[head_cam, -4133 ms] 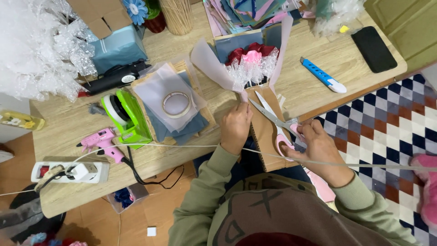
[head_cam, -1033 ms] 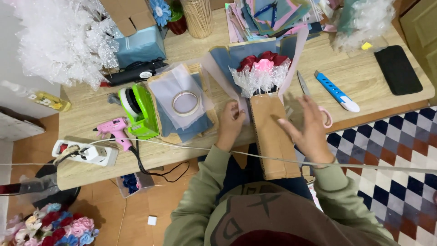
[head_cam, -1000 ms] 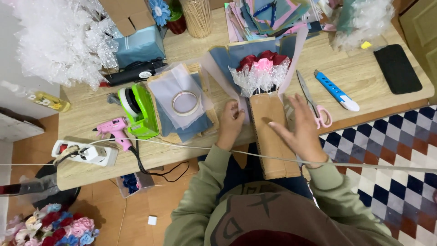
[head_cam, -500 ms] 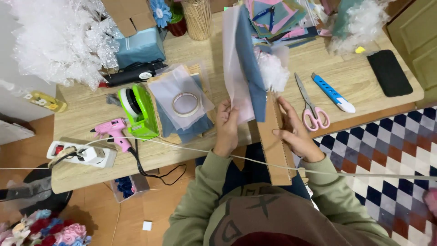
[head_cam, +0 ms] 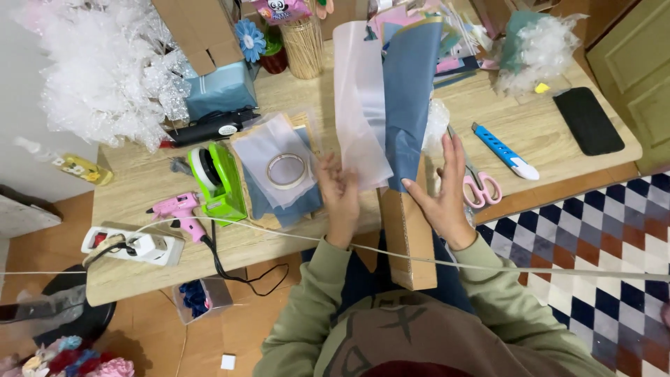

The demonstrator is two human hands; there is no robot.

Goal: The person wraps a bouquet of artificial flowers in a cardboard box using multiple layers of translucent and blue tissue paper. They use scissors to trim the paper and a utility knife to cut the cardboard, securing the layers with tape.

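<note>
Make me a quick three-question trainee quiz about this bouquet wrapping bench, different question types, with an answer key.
1. True or false: the pink-handled scissors are in the right hand.
2. Multiple choice: the roll of clear tape lies on A) the floor, B) a stack of wrapping sheets, C) the black phone.
3. Fill in: the pink glue gun lies just left of the green ____.

Key
1. False; they lie on the wooden table beside that hand, which touches the blue wrapping paper.
2. B
3. Tape dispenser
</note>
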